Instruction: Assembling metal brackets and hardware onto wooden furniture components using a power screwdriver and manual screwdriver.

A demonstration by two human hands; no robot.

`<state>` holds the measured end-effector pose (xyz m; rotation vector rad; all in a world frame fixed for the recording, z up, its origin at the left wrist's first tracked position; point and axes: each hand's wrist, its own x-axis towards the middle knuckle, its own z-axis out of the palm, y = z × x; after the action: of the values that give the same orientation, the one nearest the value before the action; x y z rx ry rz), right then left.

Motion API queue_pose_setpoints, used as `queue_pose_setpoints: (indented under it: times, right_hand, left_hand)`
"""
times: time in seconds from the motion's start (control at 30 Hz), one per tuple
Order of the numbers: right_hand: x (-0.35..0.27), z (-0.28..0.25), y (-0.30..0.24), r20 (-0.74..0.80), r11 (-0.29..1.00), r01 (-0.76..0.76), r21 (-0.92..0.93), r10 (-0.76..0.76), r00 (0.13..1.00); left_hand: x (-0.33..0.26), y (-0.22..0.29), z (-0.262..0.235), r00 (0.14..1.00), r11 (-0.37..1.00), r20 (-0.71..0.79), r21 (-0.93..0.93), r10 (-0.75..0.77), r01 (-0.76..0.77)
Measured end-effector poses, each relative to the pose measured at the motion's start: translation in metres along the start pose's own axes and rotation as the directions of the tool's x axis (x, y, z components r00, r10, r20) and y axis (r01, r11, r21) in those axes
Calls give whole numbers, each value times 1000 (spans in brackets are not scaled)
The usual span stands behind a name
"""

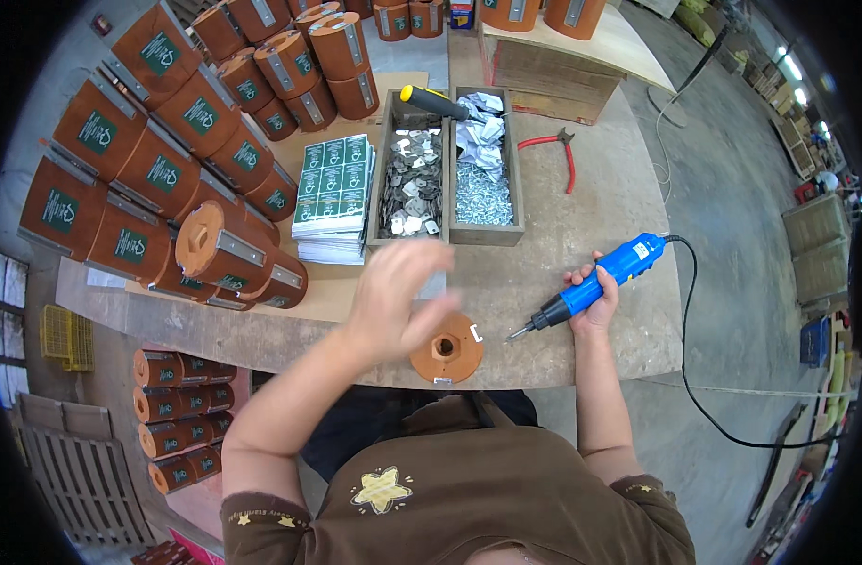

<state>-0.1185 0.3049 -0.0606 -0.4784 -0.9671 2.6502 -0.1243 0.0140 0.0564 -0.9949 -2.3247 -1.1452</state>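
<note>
My right hand (596,294) is wrapped round a blue electric screwdriver (601,278), its bit pointing left and down over the table. My left hand (400,297), blurred by motion, is in front of the two parts bins, thumb apart from the stretched fingers and nothing visible between them. Just right of it, near the table's front edge, stands a reddish-brown wooden cylinder (463,356), seen end-on with a dark hole in its middle. Small metal plates (415,179) fill the left bin. Screws (483,196) and crumpled paper (480,132) lie in the right one.
Stacked brown cylinders (167,174) with green labels crowd the left. A pile of green-and-white label sheets (333,198) lies beside the bins. Red-handled pliers (567,151) rest farther right. A yellow-and-black handled tool (434,102) lies across the bins. The screwdriver's black cord (690,348) hangs off the right edge.
</note>
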Motion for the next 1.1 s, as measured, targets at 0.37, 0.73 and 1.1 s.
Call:
queue_pose_setpoints:
  times: [0.37,0.73,1.1]
  right_hand:
    - [2,-2,4,32,1000,-31,1,31,999]
    - [2,-2,4,2,1000,-9,-25,10,1000]
    - [2,1,4,13,1000,-18,1,18,1000]
  left_hand:
    - [105,-86,99,674,781,594,623,-439,-40]
    - [107,-89,94,610,812,668,579,-427,-66]
    - [98,-95,85,824,903,455,405,-338,146]
